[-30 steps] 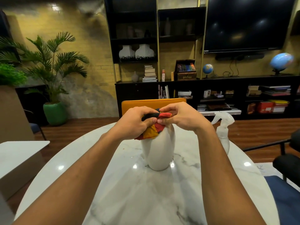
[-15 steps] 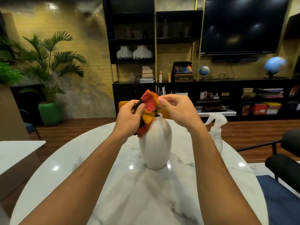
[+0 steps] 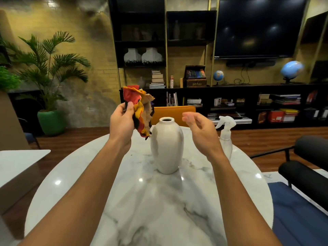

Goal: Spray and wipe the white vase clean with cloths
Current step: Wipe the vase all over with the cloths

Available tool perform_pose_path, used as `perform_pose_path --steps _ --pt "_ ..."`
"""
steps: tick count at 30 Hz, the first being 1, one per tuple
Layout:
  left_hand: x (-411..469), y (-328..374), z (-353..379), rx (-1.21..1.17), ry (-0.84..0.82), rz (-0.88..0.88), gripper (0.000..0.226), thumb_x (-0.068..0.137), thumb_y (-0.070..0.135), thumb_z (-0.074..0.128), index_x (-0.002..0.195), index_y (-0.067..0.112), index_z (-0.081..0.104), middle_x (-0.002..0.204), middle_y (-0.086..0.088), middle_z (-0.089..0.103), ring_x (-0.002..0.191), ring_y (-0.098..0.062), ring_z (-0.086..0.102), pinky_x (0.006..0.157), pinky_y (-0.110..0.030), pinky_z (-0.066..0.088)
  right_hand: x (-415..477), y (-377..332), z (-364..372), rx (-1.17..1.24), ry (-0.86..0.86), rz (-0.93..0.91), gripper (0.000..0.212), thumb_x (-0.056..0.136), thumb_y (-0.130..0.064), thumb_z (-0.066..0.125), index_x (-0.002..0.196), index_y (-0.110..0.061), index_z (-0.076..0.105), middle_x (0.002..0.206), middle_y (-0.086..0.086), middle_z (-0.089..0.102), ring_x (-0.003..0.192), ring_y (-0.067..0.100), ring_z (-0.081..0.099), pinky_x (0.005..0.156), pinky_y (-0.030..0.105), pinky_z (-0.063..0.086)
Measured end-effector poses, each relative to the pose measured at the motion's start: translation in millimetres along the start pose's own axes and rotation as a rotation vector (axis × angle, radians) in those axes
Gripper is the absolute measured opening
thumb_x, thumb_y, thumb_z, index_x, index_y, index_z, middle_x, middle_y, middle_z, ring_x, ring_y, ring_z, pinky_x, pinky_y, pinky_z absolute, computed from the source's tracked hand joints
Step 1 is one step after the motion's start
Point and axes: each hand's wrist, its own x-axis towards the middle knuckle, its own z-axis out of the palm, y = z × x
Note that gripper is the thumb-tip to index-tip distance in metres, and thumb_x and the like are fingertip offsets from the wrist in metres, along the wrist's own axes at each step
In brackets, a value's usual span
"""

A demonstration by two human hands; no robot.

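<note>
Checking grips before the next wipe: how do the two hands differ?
The left hand grips the red-and-yellow cloth; the right hand is open and empty. The left hand is left of the white vase, the right hand right of it. Neither touches the vase.

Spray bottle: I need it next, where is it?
In the head view the spray bottle stands on the marble table, right of the white vase, just beyond the open right hand.
</note>
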Motion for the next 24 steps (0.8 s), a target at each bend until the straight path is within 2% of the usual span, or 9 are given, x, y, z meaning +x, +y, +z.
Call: perform_pose_path --steps 3,7,10,13,19,21,24 --pt "-12.2 -15.3 1.5 0.222 -0.013 0.153 0.02 0.105 0.033 0.051 0.115 0.022 0.064 0.103 0.0 0.072 0.097 -0.016 0.068 0.079 -0.03 0.057 -10.7 18.9 4.9 0.03 0.049 0.081 0.045 0.106 -0.056 0.033 0.122 -0.029 0.065 0.118 -0.014 0.067 0.116 0.007 0.06 0.105 0.035 0.05" --pt "-33.6 -54.1 10.5 0.625 -0.173 0.387 0.029 0.103 0.032 0.055 0.129 0.021 0.064 0.126 0.003 0.064 0.115 -0.013 0.059 0.099 -0.031 0.052 -16.5 29.1 14.7 0.059 0.014 0.17 0.061 0.104 -0.061 0.021 0.131 -0.026 0.063 0.128 -0.005 0.066 0.125 0.016 0.057 0.106 0.04 0.046" --pt "-42.5 -74.0 10.3 0.844 -0.197 0.545 0.04 0.103 0.039 0.048 0.136 0.022 0.062 0.139 0.001 0.058 0.127 -0.018 0.052 0.105 -0.04 0.051 -17.1 33.6 18.6 0.082 0.002 0.196 0.062 0.102 -0.065 0.017 0.133 -0.031 0.059 0.13 -0.007 0.064 0.126 0.016 0.055 0.107 0.04 0.044" --pt "-46.2 -80.6 6.5 0.989 -0.194 0.697 0.046 0.102 0.043 0.042 0.139 0.023 0.062 0.143 -0.004 0.055 0.131 -0.026 0.05 0.102 -0.047 0.053 -15.7 36.8 18.7 0.104 0.014 0.191 0.06 0.103 -0.065 0.015 0.132 -0.034 0.057 0.127 -0.008 0.064 0.125 0.016 0.055 0.105 0.039 0.044" --pt "-51.0 -87.6 -3.3 1.189 -0.366 1.012 0.04 0.098 0.033 0.053 0.135 0.021 0.065 0.145 -0.01 0.057 0.133 -0.034 0.052 0.101 -0.051 0.053 -14.9 35.3 21.6 0.124 0.006 0.197 0.055 0.105 -0.061 0.014 0.13 -0.035 0.055 0.125 -0.005 0.062 0.118 0.016 0.058 0.091 0.028 0.046" --pt "-50.0 -89.1 -6.6 1.184 -0.393 1.02 0.039 0.099 0.035 0.051 0.133 0.022 0.066 0.146 -0.008 0.056 0.135 -0.033 0.051 0.103 -0.048 0.052 -14.5 35.0 22.3 0.114 0.008 0.194 0.054 0.105 -0.06 0.013 0.13 -0.035 0.055 0.124 -0.006 0.062 0.119 0.015 0.057 0.088 0.025 0.044" --pt "-46.8 -86.3 -2.7 1.021 -0.315 0.795 0.041 0.103 0.042 0.043 0.133 0.024 0.064 0.149 -0.002 0.052 0.135 -0.025 0.049 0.105 -0.039 0.049 -12.8 36.3 22.3 0.112 0.014 0.195 0.059 0.105 -0.06 0.013 0.134 -0.031 0.054 0.124 -0.005 0.063 0.121 0.017 0.057 0.095 0.032 0.043"
